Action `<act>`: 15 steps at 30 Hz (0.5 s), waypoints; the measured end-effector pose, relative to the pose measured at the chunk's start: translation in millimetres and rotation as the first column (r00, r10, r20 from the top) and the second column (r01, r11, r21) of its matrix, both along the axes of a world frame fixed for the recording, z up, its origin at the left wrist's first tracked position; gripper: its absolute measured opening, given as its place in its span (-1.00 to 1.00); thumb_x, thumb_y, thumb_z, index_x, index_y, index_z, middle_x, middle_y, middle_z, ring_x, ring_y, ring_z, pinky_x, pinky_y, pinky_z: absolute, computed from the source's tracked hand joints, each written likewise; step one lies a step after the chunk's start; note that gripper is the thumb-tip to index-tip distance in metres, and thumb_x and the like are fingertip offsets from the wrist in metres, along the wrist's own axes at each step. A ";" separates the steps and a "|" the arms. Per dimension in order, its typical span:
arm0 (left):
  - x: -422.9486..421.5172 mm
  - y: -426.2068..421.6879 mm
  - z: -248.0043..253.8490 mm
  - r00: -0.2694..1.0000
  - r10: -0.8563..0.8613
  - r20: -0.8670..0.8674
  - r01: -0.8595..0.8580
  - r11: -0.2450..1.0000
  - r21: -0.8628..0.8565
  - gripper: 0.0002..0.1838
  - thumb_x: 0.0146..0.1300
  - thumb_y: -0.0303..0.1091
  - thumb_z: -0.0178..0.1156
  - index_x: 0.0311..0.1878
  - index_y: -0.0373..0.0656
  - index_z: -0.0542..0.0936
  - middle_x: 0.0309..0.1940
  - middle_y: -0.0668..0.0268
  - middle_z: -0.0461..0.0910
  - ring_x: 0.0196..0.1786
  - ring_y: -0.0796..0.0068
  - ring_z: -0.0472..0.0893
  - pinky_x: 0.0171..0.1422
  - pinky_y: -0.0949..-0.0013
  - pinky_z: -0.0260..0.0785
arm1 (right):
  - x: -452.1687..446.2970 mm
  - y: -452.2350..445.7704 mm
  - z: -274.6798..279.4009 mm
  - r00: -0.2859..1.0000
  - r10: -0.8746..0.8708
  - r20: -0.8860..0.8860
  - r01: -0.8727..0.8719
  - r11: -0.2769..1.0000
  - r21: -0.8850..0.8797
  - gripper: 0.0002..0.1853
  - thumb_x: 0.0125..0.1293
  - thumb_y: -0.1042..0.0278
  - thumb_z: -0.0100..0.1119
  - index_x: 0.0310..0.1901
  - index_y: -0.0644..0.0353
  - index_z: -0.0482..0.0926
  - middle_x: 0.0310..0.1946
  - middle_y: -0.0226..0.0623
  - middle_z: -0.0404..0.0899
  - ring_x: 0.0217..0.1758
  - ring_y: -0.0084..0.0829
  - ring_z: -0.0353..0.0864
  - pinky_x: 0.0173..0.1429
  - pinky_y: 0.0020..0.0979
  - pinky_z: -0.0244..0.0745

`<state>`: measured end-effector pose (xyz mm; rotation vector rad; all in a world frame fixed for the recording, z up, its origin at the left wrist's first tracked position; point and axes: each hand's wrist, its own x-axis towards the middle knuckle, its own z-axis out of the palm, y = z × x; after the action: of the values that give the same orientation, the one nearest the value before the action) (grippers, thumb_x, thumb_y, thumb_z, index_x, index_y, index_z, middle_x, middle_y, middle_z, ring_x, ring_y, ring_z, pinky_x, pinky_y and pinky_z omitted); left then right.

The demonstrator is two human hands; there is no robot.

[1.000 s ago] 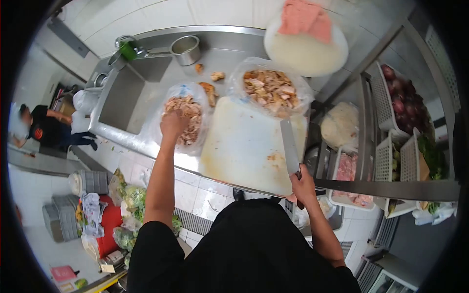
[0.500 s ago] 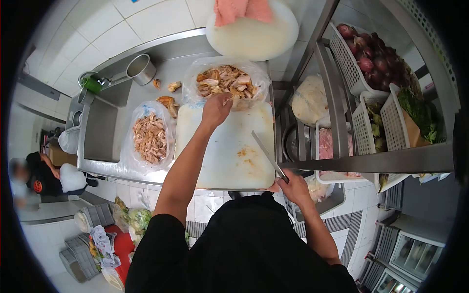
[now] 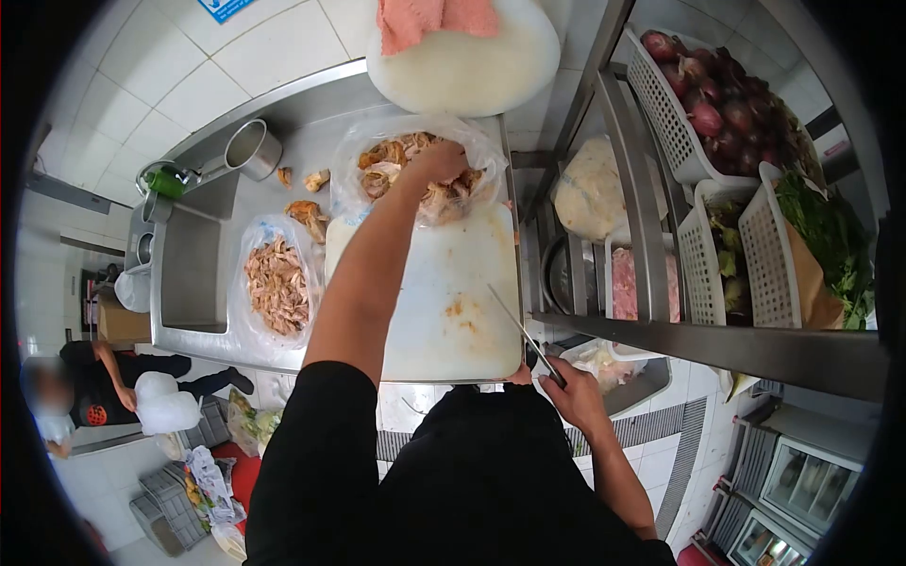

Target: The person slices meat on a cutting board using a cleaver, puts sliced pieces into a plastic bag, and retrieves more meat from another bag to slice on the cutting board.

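Observation:
My left hand (image 3: 440, 164) is down in the open plastic bag of cooked meat pieces (image 3: 384, 177) behind the cutting board. Its fingers are hidden among the meat, so their grip does not show. At the board's front right corner, my right hand (image 3: 576, 394) is wrapped round the handle of a knife (image 3: 522, 329), whose blade points forward and left over the board. The white cutting board (image 3: 425, 321) carries a few brownish scraps. A second plastic bag, with shredded meat (image 3: 277, 286) in it, lies left of the board. Near it are a browned chunk of meat (image 3: 307, 218) and smaller bits.
A metal sink (image 3: 195, 269) and a metal pot (image 3: 253, 149) are at the left. A round board (image 3: 462, 61) with a pink cloth (image 3: 439, 14) leans behind. The right-hand rack holds red onions (image 3: 727, 113) and leafy greens (image 3: 830, 245). Another person (image 3: 118, 382) is at far left.
My left hand has moved from the bag's near edge deeper into the meat. My right hand still holds the knife near the board's corner. The person at left appears nearer.

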<state>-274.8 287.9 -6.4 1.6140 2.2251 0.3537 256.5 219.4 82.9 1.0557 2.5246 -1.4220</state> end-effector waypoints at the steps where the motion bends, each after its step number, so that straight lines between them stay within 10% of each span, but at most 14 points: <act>1: -31.8 12.6 2.4 0.995 -0.096 -0.016 0.095 0.995 -0.018 -0.46 0.33 -0.17 0.23 0.36 -0.09 0.56 0.19 -0.02 0.67 0.25 0.05 0.65 0.37 0.07 0.45 | 3.8 0.1 -1.1 1.000 -0.014 -0.010 0.014 1.000 0.016 -0.54 0.39 0.14 0.30 0.25 0.14 0.63 -0.24 0.11 0.74 -0.11 0.16 0.74 0.02 -0.03 0.60; 3: -52.5 19.0 17.7 0.981 -0.190 -0.031 0.189 0.981 -0.037 -0.44 0.32 -0.15 0.26 0.36 -0.10 0.55 0.20 -0.03 0.66 0.23 0.11 0.67 0.36 0.13 0.46 | 8.1 3.8 -3.1 0.999 -0.028 -0.021 0.028 0.999 0.032 -0.55 0.39 0.16 0.31 0.24 0.14 0.64 -0.27 0.10 0.74 -0.13 0.15 0.74 0.00 -0.04 0.60; 6: -30.5 14.1 104.1 0.965 0.219 0.144 -0.247 0.943 0.223 -0.43 0.29 -0.17 0.29 0.34 -0.15 0.56 0.10 0.03 0.71 0.05 0.20 0.71 0.21 0.28 0.53 | 10.2 9.4 -4.3 0.998 -0.036 -0.041 0.037 0.999 0.027 -0.57 0.39 0.16 0.30 0.23 0.15 0.65 -0.30 0.08 0.73 -0.17 0.13 0.75 -0.03 -0.05 0.60; 9: -20.4 15.9 134.1 0.936 0.331 0.123 -0.298 0.927 -0.227 -0.50 0.32 -0.23 0.27 0.33 -0.04 0.62 0.20 0.28 0.69 0.06 0.31 0.73 0.09 0.27 0.64 | 7.4 15.1 1.8 0.998 -0.061 -0.005 0.061 0.998 -0.006 -0.56 0.39 0.15 0.31 0.24 0.15 0.64 -0.33 0.05 0.72 -0.20 0.11 0.74 -0.05 -0.06 0.60; 12: -14.8 16.5 99.0 0.989 0.034 -0.141 -0.104 0.841 -0.531 -0.44 0.12 -0.28 0.35 0.26 -0.03 0.66 -0.14 0.20 0.80 -0.12 0.26 0.78 0.03 0.20 0.64 | 5.4 21.7 4.4 0.998 -0.059 0.006 0.059 0.998 0.012 -0.55 0.39 0.15 0.31 0.24 0.14 0.64 -0.36 0.04 0.72 -0.20 0.10 0.74 -0.04 -0.06 0.59; 15: -9.5 -2.3 58.4 0.980 0.167 -0.106 -0.197 0.885 -0.421 -0.56 0.18 -0.35 0.23 0.16 -0.16 0.72 -0.01 -0.03 0.75 0.03 0.08 0.76 0.13 0.09 0.61 | 8.7 27.6 3.2 0.999 -0.032 0.043 0.031 0.999 0.027 -0.55 0.39 0.16 0.33 0.21 0.25 0.63 -0.33 0.05 0.72 -0.26 0.01 0.76 -0.09 -0.15 0.61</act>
<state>-284.3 285.6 52.0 1.2014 2.3031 -0.1455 265.2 247.0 86.1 1.1228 2.5144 -1.3613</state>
